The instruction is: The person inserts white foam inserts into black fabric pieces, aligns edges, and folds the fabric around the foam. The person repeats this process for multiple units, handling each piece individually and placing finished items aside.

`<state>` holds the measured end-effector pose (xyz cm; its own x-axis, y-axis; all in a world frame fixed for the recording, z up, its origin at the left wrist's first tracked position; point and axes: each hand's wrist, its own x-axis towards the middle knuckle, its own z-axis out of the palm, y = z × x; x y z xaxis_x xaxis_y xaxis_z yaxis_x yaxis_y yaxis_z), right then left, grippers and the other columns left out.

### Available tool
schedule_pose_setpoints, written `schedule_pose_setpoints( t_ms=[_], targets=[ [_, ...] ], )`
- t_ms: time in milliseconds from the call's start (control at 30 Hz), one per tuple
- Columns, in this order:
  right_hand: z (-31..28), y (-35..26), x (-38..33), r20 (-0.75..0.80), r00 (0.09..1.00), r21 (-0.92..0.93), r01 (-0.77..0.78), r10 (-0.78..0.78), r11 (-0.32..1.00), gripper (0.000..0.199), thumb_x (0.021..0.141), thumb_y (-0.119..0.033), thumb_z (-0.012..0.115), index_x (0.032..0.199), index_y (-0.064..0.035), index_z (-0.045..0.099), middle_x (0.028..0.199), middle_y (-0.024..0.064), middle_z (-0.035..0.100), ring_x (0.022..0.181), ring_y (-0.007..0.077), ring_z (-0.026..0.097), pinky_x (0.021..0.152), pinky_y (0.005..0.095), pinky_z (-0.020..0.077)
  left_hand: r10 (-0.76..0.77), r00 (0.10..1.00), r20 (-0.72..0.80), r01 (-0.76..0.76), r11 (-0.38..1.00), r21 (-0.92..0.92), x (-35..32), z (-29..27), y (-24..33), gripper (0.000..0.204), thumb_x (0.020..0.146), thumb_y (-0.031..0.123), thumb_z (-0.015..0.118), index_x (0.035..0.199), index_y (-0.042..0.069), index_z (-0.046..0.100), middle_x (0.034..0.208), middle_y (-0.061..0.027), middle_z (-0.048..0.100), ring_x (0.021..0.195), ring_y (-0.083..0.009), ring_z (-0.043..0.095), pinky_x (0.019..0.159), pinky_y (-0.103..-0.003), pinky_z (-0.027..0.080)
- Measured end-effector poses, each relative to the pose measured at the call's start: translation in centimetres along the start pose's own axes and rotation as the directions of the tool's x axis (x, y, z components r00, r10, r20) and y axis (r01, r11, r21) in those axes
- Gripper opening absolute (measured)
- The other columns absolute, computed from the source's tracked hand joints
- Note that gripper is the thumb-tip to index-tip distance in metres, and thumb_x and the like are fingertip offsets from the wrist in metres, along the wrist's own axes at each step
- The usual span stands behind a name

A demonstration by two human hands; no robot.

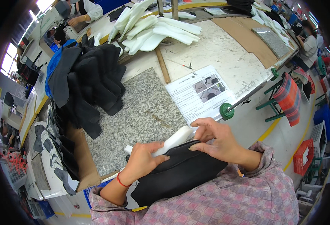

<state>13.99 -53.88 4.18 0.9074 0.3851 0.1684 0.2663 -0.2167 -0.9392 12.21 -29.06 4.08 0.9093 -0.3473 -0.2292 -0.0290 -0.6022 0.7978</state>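
In front of me my left hand (144,159) grips a black soft sheet piece (176,178) together with a white foam-like piece (179,138), thumb on top. My right hand (221,142) pinches the black piece's upper edge between thumb and fingers, beside the white piece's rounded end. The white piece lies along that edge, its lower part hidden behind the black one and my left hand. Both are held up over the near edge of a speckled stone slab (142,99).
Black cut pieces (91,75) are heaped on the left, white foam-like pieces (150,32) at the back. A wooden handle (162,65) and a printed sheet (185,93) lie beyond the slab. A rod with a green end (227,111) borders the right edge, near a cloth-draped stool (288,99).
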Motion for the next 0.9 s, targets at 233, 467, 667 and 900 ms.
schedule_pose_setpoints(
  t_ms=[233, 467, 667, 900],
  targets=[
    [-1.8, 0.5, 2.9, 0.271, 0.962, -0.022, 0.042, -0.034, 0.999, 0.060, 0.069, -0.003, 0.078, 0.122, -0.0026, 0.050, 0.104, 0.0108, 0.056, 0.065, 0.0149, 0.062, 0.062, 0.0260, 0.0513, 0.002, 0.999, 0.033, -0.004, 0.998, 0.056, 0.0, -0.4, 0.7, 0.036, 0.070, 0.014, 0.078, 0.101, -0.002, 0.068, 0.083, -0.0208, 0.067, 0.063, -0.0303, 0.065, 0.061, -0.033, 0.050],
    [-2.9, 1.7, 4.1, 0.528, 0.849, 0.092, -0.067, 0.008, 0.993, 0.030, 0.075, -0.013, 0.075, 0.100, -0.0025, 0.063, 0.089, 0.0063, 0.061, 0.073, 0.0130, 0.060, 0.065, 0.0278, 0.0475, 0.070, 0.997, 0.030, -0.073, 0.992, 0.100, -0.5, -0.4, 1.2, 0.034, 0.069, 0.015, 0.078, 0.099, 0.000, 0.069, 0.079, -0.0192, 0.067, 0.062, -0.0316, 0.064, 0.059, -0.034, 0.050],
    [-3.3, 1.7, 2.8, 0.383, 0.916, -0.058, 0.153, -0.119, 0.987, 0.019, 0.074, -0.016, 0.076, 0.088, -0.0071, 0.065, 0.084, 0.0028, 0.060, 0.082, 0.0183, 0.057, 0.078, 0.0321, 0.0420, 0.240, 0.971, 0.020, -0.240, 0.963, 0.124, 0.3, 0.0, 1.9, 0.034, 0.069, 0.018, 0.078, 0.098, 0.003, 0.070, 0.076, -0.0170, 0.067, 0.062, -0.0321, 0.064, 0.058, -0.036, 0.050],
    [-3.7, 1.4, 1.9, 0.343, 0.921, -0.186, 0.258, -0.184, 0.948, 0.024, 0.077, -0.030, 0.074, 0.087, -0.0100, 0.064, 0.084, 0.0008, 0.058, 0.095, 0.0210, 0.054, 0.104, 0.0444, 0.0267, 0.266, 0.953, 0.144, -0.296, 0.915, 0.274, 1.3, -0.7, 3.9, 0.031, 0.069, 0.021, 0.077, 0.094, 0.003, 0.069, 0.075, -0.0149, 0.066, 0.069, -0.0317, 0.064, 0.067, -0.038, 0.051]
  ],
)
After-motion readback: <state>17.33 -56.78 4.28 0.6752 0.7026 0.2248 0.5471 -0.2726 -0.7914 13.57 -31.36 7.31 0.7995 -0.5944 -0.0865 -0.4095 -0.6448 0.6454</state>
